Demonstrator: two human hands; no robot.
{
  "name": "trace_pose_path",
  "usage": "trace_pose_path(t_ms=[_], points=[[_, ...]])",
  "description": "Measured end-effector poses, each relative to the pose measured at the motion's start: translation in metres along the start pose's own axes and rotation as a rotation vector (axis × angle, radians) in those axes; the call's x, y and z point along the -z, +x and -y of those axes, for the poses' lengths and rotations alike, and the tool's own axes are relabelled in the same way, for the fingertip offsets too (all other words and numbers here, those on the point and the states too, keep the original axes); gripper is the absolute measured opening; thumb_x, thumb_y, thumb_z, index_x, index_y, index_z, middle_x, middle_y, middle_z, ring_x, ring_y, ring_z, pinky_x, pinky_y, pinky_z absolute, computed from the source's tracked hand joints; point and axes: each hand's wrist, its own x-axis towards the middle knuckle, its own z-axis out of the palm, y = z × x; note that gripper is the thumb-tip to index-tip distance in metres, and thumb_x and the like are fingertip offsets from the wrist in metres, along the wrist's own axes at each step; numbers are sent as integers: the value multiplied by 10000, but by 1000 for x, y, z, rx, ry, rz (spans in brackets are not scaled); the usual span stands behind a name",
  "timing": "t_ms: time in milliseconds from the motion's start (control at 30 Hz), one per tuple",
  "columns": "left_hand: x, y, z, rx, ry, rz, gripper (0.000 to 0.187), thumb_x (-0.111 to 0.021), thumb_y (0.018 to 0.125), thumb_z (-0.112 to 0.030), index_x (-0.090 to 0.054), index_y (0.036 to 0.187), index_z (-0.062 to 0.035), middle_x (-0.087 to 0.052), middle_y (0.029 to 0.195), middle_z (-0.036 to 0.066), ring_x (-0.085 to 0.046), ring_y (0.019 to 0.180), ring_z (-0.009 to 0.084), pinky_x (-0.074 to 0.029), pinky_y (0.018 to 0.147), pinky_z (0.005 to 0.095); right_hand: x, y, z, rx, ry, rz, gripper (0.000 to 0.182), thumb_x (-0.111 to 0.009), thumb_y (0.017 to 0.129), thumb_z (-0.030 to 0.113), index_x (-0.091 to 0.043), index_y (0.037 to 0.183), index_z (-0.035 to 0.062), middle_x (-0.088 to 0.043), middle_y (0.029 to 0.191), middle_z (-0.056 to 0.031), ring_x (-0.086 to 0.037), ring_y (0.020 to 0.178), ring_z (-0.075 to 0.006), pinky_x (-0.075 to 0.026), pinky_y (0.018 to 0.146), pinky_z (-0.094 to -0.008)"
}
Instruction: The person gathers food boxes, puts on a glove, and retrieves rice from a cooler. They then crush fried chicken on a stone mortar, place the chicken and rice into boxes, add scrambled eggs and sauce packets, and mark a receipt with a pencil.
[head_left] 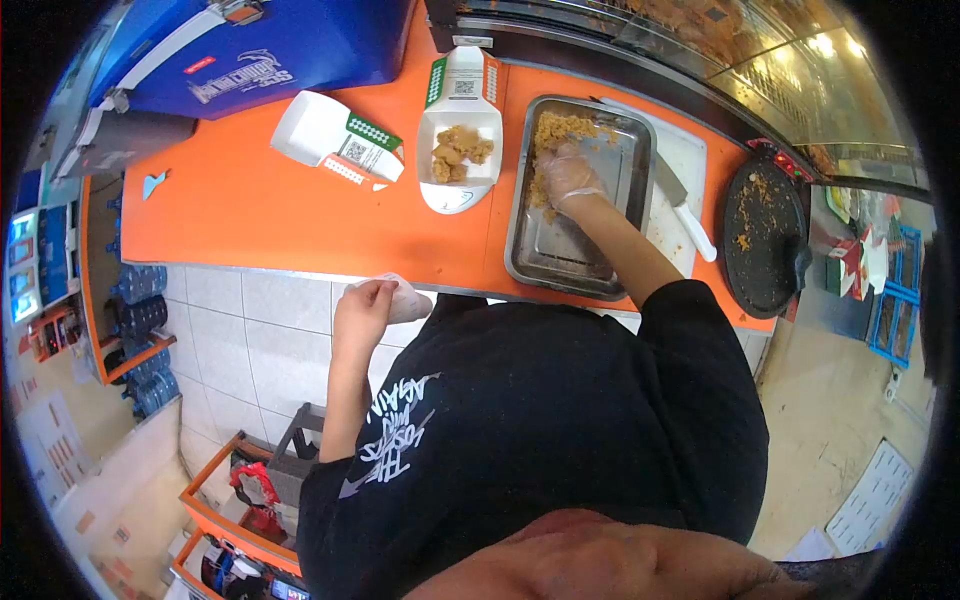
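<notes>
My right hand point(570, 178), in a clear plastic glove, reaches into a metal tray point(645, 225). Its fingers are curled into golden-brown crumbs point(562, 127) heaped at the tray's left side; the fingertips are partly hidden. At the counter's front edge, my left hand point(365, 312) pinches a white paper-like item point(407, 301) whose exact kind I cannot make out. Left of the tray stands an open paper food box point(486, 116) with brown crumbly pieces point(460, 150) inside. Another open paper box point(305, 122), white inside, lies farther left.
A knife point(684, 200) lies on a white cutting board point(690, 150) right of the tray. Beyond it sits a dark round pan point(765, 225) with crumbs. A blue cooler box point(250, 60) stands at back left, and a glass display case point(780, 70) at back right.
</notes>
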Motion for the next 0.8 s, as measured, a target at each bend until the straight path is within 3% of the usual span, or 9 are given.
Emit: trace_pose_path(t_ms=[67, 200, 267, 333, 400, 533, 600, 667, 800], points=[[-2, -9, 14, 26, -34, -53, 306, -515, 811, -287, -651, 863, -18, -612, 747, 215, -606, 715, 338, -464, 644, 366, -59, 26, -46, -170, 199, 23, 68, -569, 716, 66, -559, 781, 82, -549, 919, -172, -563, 851, -294, -456, 746, -409], [7, -22, 41, 49, 17, -105, 311, -519, 809, -294, -652, 870, -20, -614, 749, 213, -610, 716, 332, -465, 646, 365, 25, 8, -5, -38, 21, 245, 26, -548, 731, 67, -525, 741, 76, -553, 813, -136, -564, 798, -266, -455, 695, -405], [8, -25, 41, 101, -13, -125, 310, -516, 810, -291, -652, 872, -19, -615, 753, 213, -611, 719, 329, -466, 649, 362, 33, 9, 19, -192, 513, 95, 53, -549, 718, 37, -510, 724, 73, -560, 772, -121, -556, 764, -273, -442, 657, -402], [8, -23, 31, 131, -42, -143, 309, -506, 815, -285, -651, 883, -20, -616, 759, 212, -616, 724, 318, -466, 653, 350, 65, -9, 58, 655, 606, -255, 50, -542, 706, 33, -521, 726, 73, -571, 824, -140, -557, 814, -280, -447, 704, -403], [9, -22, 15, 94, -28, -126, 309, -505, 816, -284, -650, 890, -21, -617, 759, 210, -616, 722, 316, -466, 652, 347, -6, 32, 63, 382, 304, -72, 136, -522, 691, 28, -581, 798, 87, -579, 878, -156, -554, 877, -294, -443, 780, -392], [9, -22, 8, 47, -5, -87, 313, -501, 821, -286, -648, 897, -21, -618, 760, 208, -617, 716, 311, -466, 649, 339, 13, 26, 73, 385, 215, -164, 277, -525, 705, 90, -624, 962, 126, -584, 998, -129, -514, 1001, -295, -407, 877, -351], [14, -24, 12, 107, -31, -67, 315, -497, 824, -287, -648, 897, -20, -619, 768, 208, -618, 722, 309, -465, 654, 338, 9, 47, 25, 194, 410, -168, 232, -538, 721, 146, -628, 934, 125, -590, 1004, -130, -536, 966, -298, -425, 855, -368], [16, -25, 21, 106, -7, -82, 321, -491, 832, -293, -647, 895, -19, -621, 786, 205, -619, 737, 299, -462, 662, 336, 4, 55, -30, 41, -68, -226, 216, -534, 715, 106, -632, 908, 115, -608, 914, -152, -576, 861, -316, -459, 786, -388], [13, -18, 26, 88, 35, -103, 318, -493, 831, -288, -645, 899, -17, -623, 795, 201, -620, 745, 293, -460, 661, 334, -20, 60, -91, 139, -239, -59, 225, -552, 719, 111, -619, 934, 108, -611, 853, -165, -581, 785, -352, -472, 743, -410]])
